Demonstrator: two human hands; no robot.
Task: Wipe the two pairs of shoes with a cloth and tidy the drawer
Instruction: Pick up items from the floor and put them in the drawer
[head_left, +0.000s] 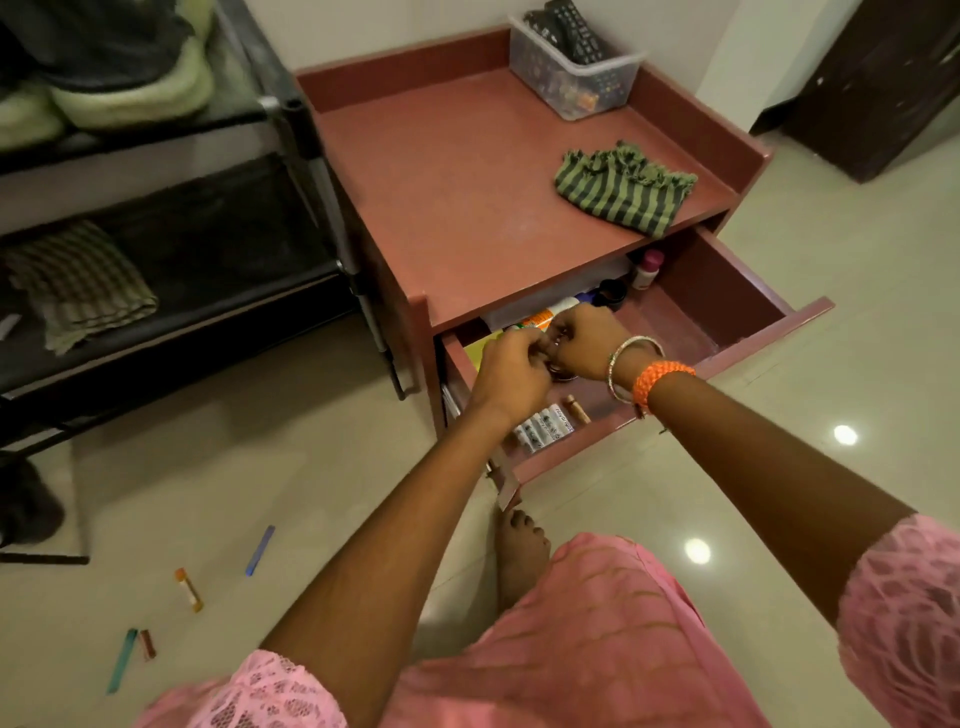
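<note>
Drawer (737, 306) pulled open for tidying | your left hand (511, 376) and right hand (589, 343), fingers curled, pinch a small unclear item over its left side | striped cloth (623, 189) on cabinet top's right edge

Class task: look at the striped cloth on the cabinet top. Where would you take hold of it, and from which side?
Probably pinch the striped cloth at its bunched, frilled far edge, coming straight down from above. It lies loosely folded and flat on the cabinet top, so the raised ruffles give the fingers something to close on. The near folded edge lies flatter.
</note>
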